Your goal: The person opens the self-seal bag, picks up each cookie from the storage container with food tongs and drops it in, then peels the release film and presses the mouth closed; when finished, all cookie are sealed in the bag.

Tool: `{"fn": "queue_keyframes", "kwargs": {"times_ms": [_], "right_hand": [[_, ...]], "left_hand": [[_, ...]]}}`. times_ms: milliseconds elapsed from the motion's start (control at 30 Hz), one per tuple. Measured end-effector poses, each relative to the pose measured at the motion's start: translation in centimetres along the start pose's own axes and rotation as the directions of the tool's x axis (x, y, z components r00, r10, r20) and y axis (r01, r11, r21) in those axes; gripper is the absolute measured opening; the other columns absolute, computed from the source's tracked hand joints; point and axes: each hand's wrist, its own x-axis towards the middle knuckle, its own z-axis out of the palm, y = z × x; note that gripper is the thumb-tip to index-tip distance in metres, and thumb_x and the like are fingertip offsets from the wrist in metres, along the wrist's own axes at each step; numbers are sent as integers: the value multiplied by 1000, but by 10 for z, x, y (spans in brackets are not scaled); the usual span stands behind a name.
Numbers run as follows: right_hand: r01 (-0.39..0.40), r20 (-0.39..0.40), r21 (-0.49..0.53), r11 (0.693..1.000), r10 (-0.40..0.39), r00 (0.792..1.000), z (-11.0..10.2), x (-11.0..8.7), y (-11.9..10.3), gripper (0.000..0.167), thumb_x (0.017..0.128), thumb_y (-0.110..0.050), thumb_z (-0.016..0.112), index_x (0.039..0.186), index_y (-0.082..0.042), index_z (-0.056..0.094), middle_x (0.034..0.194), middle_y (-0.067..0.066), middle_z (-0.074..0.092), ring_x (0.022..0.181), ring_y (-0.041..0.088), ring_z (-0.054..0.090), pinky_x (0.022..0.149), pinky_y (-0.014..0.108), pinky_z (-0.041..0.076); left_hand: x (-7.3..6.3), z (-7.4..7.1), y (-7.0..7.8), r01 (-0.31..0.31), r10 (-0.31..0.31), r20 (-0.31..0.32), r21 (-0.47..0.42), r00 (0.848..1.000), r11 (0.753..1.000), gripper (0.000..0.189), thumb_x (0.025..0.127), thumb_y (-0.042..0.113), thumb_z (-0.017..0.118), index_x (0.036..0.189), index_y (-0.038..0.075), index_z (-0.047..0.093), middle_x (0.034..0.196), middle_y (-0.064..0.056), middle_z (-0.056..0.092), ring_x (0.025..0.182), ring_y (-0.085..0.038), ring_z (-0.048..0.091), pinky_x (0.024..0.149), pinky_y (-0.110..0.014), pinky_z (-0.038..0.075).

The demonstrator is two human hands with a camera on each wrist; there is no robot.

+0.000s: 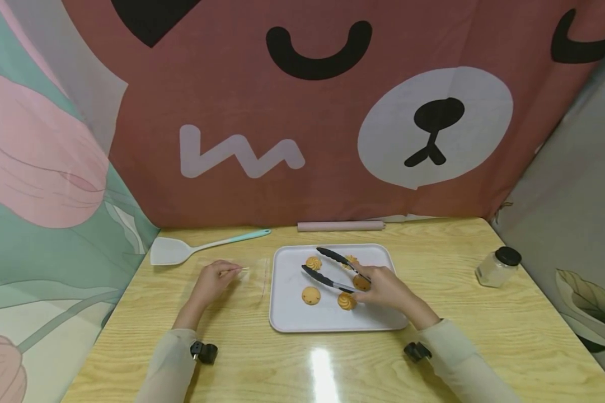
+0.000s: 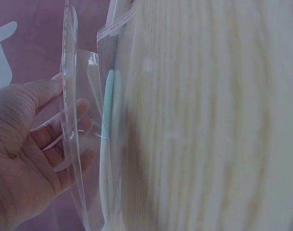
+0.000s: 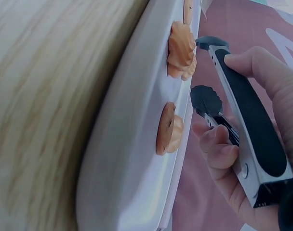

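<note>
My left hand (image 1: 215, 284) pinches the edge of a clear plastic bag (image 1: 258, 280), thumb on one side and fingers seen through the film in the left wrist view. My right hand (image 1: 387, 288) grips a pair of tongs (image 3: 247, 110) with black tips, their arms spread apart with nothing between them. The tongs hang over a white tray (image 1: 287, 322) that holds several cookies. Among these are a round cookie (image 1: 310, 295) with dark bits and a swirled cookie (image 1: 346, 302) close to the right fingers. Part of another round cookie (image 1: 361, 282) is hidden by the tongs.
A spatula (image 1: 173, 252) with a mint handle lies behind my left hand. A pale pink rod (image 1: 341, 226) rests along the table's back edge. To the far right stands a glass jar (image 1: 497, 267) with a black lid. A patterned cloth (image 1: 262, 196) hangs behind the table.
</note>
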Motion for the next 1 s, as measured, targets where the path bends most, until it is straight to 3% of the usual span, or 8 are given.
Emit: {"fn": "queue_keyframes", "kwargs": {"times_ms": [100,167,600,1000], "right_hand": [[-12,5,1,1000,12,1000,1,1,-1,72,70,-26,80,131,2,54,64,-1,52,53,6,30,48,22,29],[-18,9,6,1000,18,1000,2,2,-2,71,70,-25,78,131,3,54,58,-5,36,49,5,25,45,22,25],[-31,40,13,999,31,999,2,2,-4,65,71,-19,75,129,4,55,54,-9,30,47,4,23,46,21,25],[-17,34,18,1000,17,999,2,4,-3,63,72,-19,76,127,5,56,56,-8,34,48,5,26,45,22,28]], "left_hand": [[0,1,0,-12,12,-14,4,1000,1000,12,86,6,68,94,0,74,96,-15,68,94,-35,63,85,-52,48],[-1,1,0,-16,16,-19,9,1000,1000,11,86,5,68,94,0,74,95,-15,68,94,-35,63,85,-52,49],[0,0,2,2,-2,6,7,1000,1000,12,87,6,68,95,0,74,98,-16,68,96,-35,62,86,-51,48],[0,2,-2,-44,44,-15,25,999,999,10,85,5,69,92,1,75,92,-13,69,91,-34,64,82,-49,50]]}}
